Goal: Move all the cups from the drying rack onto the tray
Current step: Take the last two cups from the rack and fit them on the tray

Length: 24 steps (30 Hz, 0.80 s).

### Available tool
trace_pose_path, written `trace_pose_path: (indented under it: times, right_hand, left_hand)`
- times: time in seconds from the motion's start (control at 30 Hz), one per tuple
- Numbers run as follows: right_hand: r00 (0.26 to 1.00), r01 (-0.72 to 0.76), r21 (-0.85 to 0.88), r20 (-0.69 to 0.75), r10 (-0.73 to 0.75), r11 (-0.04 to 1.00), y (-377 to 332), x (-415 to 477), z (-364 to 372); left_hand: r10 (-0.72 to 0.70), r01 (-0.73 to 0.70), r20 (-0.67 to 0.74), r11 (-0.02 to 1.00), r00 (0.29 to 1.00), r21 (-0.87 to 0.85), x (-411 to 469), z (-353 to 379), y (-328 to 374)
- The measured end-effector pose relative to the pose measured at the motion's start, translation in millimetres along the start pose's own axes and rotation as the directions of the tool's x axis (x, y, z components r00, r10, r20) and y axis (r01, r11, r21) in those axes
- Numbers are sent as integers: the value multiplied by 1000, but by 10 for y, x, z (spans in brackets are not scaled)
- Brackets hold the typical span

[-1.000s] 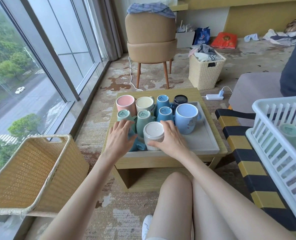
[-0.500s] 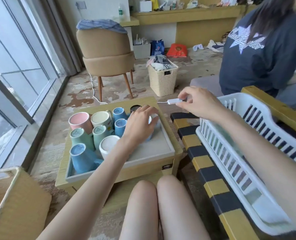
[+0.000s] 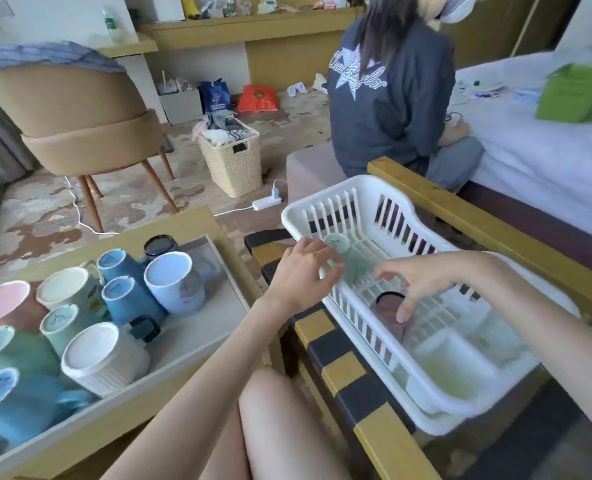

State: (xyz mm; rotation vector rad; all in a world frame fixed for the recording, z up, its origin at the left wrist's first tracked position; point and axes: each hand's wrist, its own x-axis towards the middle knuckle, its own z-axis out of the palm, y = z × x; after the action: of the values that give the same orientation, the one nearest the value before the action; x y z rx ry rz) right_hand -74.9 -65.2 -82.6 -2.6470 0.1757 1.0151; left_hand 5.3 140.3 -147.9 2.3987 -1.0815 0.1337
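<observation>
Head view: we judge the step in hand to be fetching what remains in the drying rack (image 3: 322,211). Our left hand (image 3: 299,273) reaches over its near wall, fingers loosely spread beside the upturned mint cup (image 3: 339,249). Our right hand (image 3: 422,277) hangs with fingers splayed over the dark cup (image 3: 386,306), gripping nothing. Next we must close on each cup and lift it to the tray (image 3: 218,306), beside the shifted cups (image 3: 173,282). Half a second ago our left hand lay on those; now it is at the rack.
</observation>
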Motion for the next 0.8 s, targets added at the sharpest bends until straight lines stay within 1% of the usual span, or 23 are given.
trace_pose_path:
  times: [0.07, 0.13, 0.2, 0.33, 0.43, 0.53, 0.63, 0.73, 0.8]
  right_hand:
    - [999, 21, -18, 35, -21, 1000, 10, 23, 122]
    - [999, 36, -60, 19, -35, 998, -2, 57, 248]
    - [999, 36, -90, -28, -39, 995, -5, 90, 359]
    - [981, 45, -149, -181, -72, 988, 20, 104, 477]
    - [971, 48, -92, -230, -68, 995, 87, 85, 474]
    - [964, 32, 8, -264, -29, 999, 202, 53, 457]
    - [938, 13, 93, -346, 20, 996, 329, 17, 425]
    - [887, 1, 176, -456, 80, 984, 424, 3, 398]
    - [835, -1, 219, -537, 121, 976, 456, 15, 402]
  left_hand:
    - [-12, 12, -33, 1000, 999, 8, -13, 62, -8]
    - [-18, 19, -53, 1000, 998, 12, 0, 84, -9]
    - [-27, 28, -66, 999, 997, 16, 35, 85, -1]
    - [-48, 51, -111, 999, 993, 20, 138, 74, 36]
    - [-71, 76, -110, 996, 991, 43, 238, 95, 77]
    - [-108, 113, -65, 990, 992, 83, 346, 137, 97]
    - [-154, 150, 19, 981, 988, 126, 471, 192, 111]
    - [-179, 155, 120, 970, 977, 185, 619, 219, 112]
    - [-201, 159, 190, 964, 961, 215, 707, 223, 105]
